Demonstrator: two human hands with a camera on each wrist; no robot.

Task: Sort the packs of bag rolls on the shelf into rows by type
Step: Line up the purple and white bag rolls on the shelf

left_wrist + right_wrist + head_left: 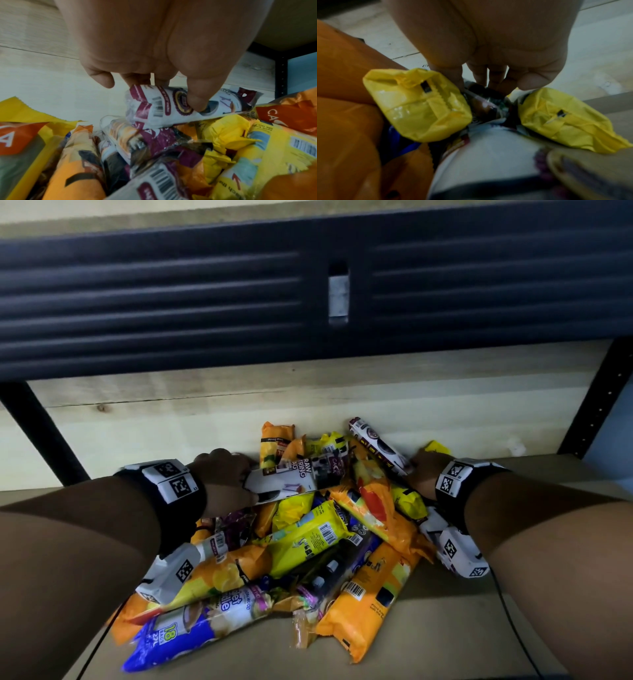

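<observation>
Left hand (154, 44) pinched a white-and-maroon pack (180, 108) atop the heap on the shelf (445, 628); right hand (496, 44) reached between two yellow packs (419, 105), its grip indeterminate

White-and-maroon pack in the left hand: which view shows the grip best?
Left wrist. The thumb and fingers pinch the white-and-maroon pack in close-up. Head view shows that pack at the left hand, fingertips hidden. Right wrist doesn't show it.
</observation>
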